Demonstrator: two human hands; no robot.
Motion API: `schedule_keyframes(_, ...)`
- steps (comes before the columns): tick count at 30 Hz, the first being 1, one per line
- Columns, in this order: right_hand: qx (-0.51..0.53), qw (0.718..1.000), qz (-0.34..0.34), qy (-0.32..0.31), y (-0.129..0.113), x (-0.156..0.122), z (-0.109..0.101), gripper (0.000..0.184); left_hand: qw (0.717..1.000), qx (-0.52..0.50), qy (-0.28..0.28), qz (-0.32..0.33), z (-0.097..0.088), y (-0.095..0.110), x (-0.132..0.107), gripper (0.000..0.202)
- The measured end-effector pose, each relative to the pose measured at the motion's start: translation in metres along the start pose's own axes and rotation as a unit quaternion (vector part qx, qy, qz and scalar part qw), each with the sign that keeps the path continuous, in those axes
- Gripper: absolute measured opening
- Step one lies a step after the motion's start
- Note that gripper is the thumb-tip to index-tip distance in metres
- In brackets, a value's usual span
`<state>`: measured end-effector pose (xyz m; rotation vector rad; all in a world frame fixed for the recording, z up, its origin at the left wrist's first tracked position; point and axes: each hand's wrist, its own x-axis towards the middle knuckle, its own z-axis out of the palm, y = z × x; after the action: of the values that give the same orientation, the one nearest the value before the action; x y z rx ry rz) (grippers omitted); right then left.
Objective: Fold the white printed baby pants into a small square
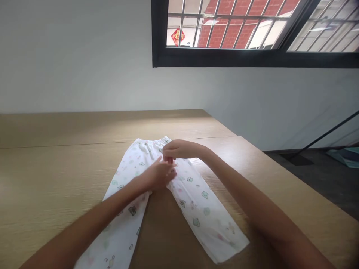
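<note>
Wooden table [56, 175] under barred window [238, 26]; both hands [161, 173] [175, 149] seemingly pinching printed white trousers [196, 201] mid-crotch.

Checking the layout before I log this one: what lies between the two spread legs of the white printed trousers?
Bare light wooden tabletop shows between the legs of the white printed trousers, widening toward the camera in the head view. Both hands meet above it at the crotch.

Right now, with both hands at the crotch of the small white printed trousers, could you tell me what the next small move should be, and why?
Probably pull the fabric at the crotch flat. The white printed trousers lie waistband away on the wooden table, legs splayed apart. The left hand presses at the fork and the right hand pinches cloth just above it, so smoothing there seems due.
</note>
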<state>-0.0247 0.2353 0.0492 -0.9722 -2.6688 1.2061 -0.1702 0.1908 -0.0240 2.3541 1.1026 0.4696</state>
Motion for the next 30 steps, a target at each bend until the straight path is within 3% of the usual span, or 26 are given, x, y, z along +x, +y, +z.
schedule_keyframes(4,-0.014,0.998,0.053,0.029,0.054,0.017,-0.008,0.022,0.978,0.152,-0.054,0.134,0.023,0.039,-0.012,0.034)
schedule_keyframes(8,-0.023,0.994,0.054,0.089,0.085,0.029,0.001,0.032,0.957,0.136,-0.07,0.247,0.048,0.074,-0.038,0.03)
schedule_keyframes(12,-0.019,0.991,0.026,0.129,0.096,0.031,0.006,0.044,0.921,0.178,0.017,0.347,0.087,0.089,-0.062,0.014)
schedule_keyframes(15,-0.003,0.987,0.017,0.159,0.101,0.031,0.007,0.04,0.908,0.214,0.09,0.348,0.103,0.086,-0.066,0.012)
schedule_keyframes(20,0.04,0.957,0.067,0.279,0.107,0.032,0.004,0.032,0.886,0.286,0.15,0.332,0.099,0.078,-0.065,0.017)
schedule_keyframes(22,0.073,0.95,0.09,0.29,0.108,0.029,0.002,0.028,0.876,0.308,0.167,0.331,0.098,0.077,-0.066,0.016)
schedule_keyframes(24,0.12,0.95,0.103,0.271,0.108,0.026,-0.001,0.025,0.877,0.319,0.145,0.33,0.098,0.077,-0.067,0.015)
schedule_keyframes(28,0.212,0.941,0.109,0.238,0.104,0.022,-0.004,0.023,0.891,0.303,0.037,0.336,0.088,0.083,-0.063,0.007)
schedule_keyframes(30,0.247,0.932,0.106,0.242,0.101,0.021,-0.005,0.024,0.89,0.295,0.047,0.343,0.075,0.092,-0.059,0.014)
